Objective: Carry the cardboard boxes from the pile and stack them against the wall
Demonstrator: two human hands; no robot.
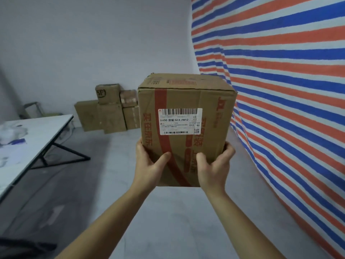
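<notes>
A brown cardboard box [186, 101] with red tape, red print and a white shipping label is held up in front of me, off the floor. My left hand [149, 165] grips its lower left edge, thumb on the near face. My right hand [214, 165] grips its lower right edge the same way. Far behind it, several cardboard boxes [110, 109] are stacked against the grey back wall [74, 43], two layers high. The held box hides the right end of that stack.
A white table [37, 135] with black angled legs stands at the left, with cloth or bags on it. A red, white and blue striped tarp [280, 81] covers the right side. Grey floor [112, 184] lies between me and the stack.
</notes>
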